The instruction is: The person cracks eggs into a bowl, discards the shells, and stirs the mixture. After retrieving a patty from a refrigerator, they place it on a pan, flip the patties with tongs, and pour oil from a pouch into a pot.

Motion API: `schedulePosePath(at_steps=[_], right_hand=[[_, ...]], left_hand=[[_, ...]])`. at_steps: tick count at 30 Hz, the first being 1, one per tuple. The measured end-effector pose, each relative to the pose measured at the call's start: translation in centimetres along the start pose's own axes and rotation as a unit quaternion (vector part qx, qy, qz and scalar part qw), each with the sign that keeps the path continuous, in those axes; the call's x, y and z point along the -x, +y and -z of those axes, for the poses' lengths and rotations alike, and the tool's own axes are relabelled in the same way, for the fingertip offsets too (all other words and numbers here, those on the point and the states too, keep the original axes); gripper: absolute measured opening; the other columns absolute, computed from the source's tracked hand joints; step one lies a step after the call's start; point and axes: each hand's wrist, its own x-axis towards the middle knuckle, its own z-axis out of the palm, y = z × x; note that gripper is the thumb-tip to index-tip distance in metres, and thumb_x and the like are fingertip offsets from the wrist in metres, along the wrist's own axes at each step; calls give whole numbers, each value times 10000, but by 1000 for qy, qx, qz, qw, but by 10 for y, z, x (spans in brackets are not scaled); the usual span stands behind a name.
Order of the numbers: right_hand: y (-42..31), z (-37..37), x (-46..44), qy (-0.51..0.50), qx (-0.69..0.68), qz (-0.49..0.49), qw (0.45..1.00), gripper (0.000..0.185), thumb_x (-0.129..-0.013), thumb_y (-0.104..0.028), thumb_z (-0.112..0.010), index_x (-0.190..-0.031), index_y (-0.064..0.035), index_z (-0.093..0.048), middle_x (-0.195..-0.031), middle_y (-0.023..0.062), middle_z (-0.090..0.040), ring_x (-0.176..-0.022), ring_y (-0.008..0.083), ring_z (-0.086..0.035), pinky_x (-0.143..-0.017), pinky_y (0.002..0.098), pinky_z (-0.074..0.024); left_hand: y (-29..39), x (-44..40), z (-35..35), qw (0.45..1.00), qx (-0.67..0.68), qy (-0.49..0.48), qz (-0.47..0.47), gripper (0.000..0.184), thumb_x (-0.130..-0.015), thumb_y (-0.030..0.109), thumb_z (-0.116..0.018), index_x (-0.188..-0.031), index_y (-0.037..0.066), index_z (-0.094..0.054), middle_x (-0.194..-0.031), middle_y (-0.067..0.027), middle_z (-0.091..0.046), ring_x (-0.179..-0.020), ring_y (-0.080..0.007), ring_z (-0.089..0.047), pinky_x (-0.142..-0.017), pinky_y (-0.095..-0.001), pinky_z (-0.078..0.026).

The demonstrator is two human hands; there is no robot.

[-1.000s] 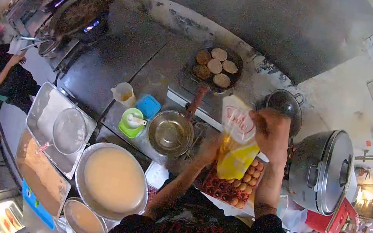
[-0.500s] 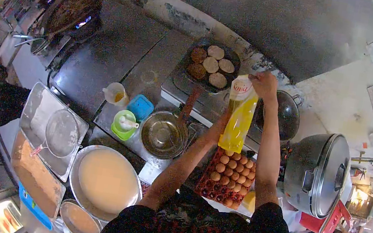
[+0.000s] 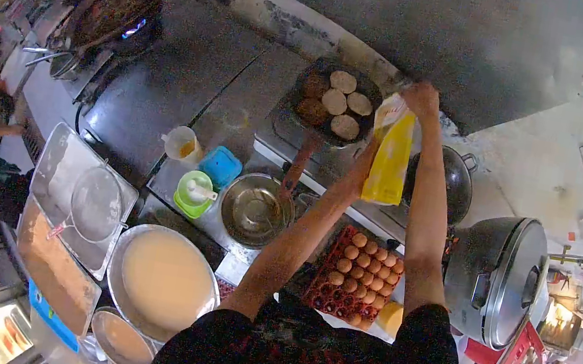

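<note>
My right hand (image 3: 421,99) is closed on the top corner of a yellow and white plastic pouch of cooking oil (image 3: 389,160). The pouch hangs upright beside the flat pan, above the stove front. My left hand (image 3: 370,153) is at the pouch's left side, its fingers hidden behind it. Several pale round patties (image 3: 334,102) and a few browned ones (image 3: 312,111) lie in the dark pan (image 3: 360,87). Below the pouch sits a red tray (image 3: 317,287) with several brown eggs (image 3: 371,262).
A steel bowl (image 3: 256,211), green tub (image 3: 189,201), blue container (image 3: 221,166) and measuring jug (image 3: 180,142) stand left of my left arm. Further left is a big basin of batter (image 3: 167,281). A dark wok (image 3: 442,180) and large lidded pot (image 3: 494,281) stand right.
Both hands and the oil pouch have moved up and slightly right, away from the egg tray. The pouch has turned, so its printed front shows less.
</note>
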Motion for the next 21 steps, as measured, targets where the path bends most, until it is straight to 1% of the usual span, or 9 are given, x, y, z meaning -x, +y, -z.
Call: schedulePosePath(at_steps=[4, 6, 9, 11, 14, 15, 17, 18, 21], right_hand=[[-2, -12, -34, -44, -65, -70, 994, 537, -745, -577, -633, -1032, -126, -684, -977, 152, -675, -894, 320, -639, -812, 428, -522], [-14, -17, -28, 44, -8, 18, 999, 411, -776, -450, -607, -874, -62, -698, -865, 168, -680, -830, 344, -658, -772, 440, -537], [-22, -40, -13, 80, 165, 134, 974, 350, -808, -375, -565, -804, -59, -715, -804, 158, -684, -801, 355, -666, -744, 450, -544], [-32, -39, 2, 74, 182, 135, 971, 320, -822, -358, -546, -807, -93, -723, -801, 134, -685, -805, 337, -666, -727, 453, -542], [-67, -7, 59, 91, 86, 98, 987, 267, -836, -324, -538, -798, -143, -730, -807, 96, -688, -818, 291, -669, -692, 450, -537], [-66, -9, 72, 112, 100, 129, 980, 251, -840, -311, -540, -794, -155, -730, -813, 89, -689, -825, 278, -669, -683, 444, -535], [-58, -27, 79, 102, 85, 121, 984, 230, -843, -299, -544, -787, -177, -731, -811, 71, -690, -810, 257, -668, -662, 437, -530], [-50, -46, 79, 71, 55, 80, 993, 222, -842, -299, -548, -785, -188, -731, -803, 61, -690, -787, 249, -666, -651, 435, -526], [-33, -52, 73, 63, 72, 55, 994, 240, -848, -322, -549, -790, -181, -734, -815, 72, -686, -778, 263, -640, -670, 429, -515]], left_hand=[[7, -4, 10, 1000, -7, 17, -4, 602, -916, 599, -412, -1270, 119, -492, -1034, -44, -643, -856, -190, -649, -740, -351, -555], [11, 4, 17, 1000, -9, 26, 10, 593, -922, 594, -405, -1265, 118, -494, -1041, -48, -637, -865, -194, -646, -742, -354, -554], [15, 28, 13, 999, -16, 35, 14, 587, -923, 592, -404, -1251, 115, -500, -1047, -50, -631, -871, -191, -641, -741, -353, -553], [16, 55, -3, 999, -13, 42, 13, 591, -919, 596, -411, -1246, 112, -503, -1043, -49, -629, -868, -188, -639, -738, -350, -552], [2, 89, -7, 999, 12, 39, 25, 599, -914, 598, -422, -1251, 109, -500, -1035, -49, -629, -858, -187, -637, -733, -346, -550], [-7, 95, 2, 999, 21, 30, 32, 598, -914, 596, -422, -1252, 109, -499, -1035, -49, -629, -858, -188, -638, -733, -347, -551], [-18, 102, 12, 998, 30, 26, 38, 597, -916, 593, -423, -1254, 107, -499, -1034, -50, -630, -858, -189, -638, -733, -349, -551], [-23, 103, 16, 998, 32, 24, 41, 596, -916, 591, -423, -1254, 106, -499, -1033, -50, -630, -858, -189, -639, -733, -350, -551], [-25, 92, 18, 999, 25, 17, 38, 594, -919, 586, -423, -1257, 104, -499, -1032, -52, -632, -858, -191, -640, -734, -352, -552]])
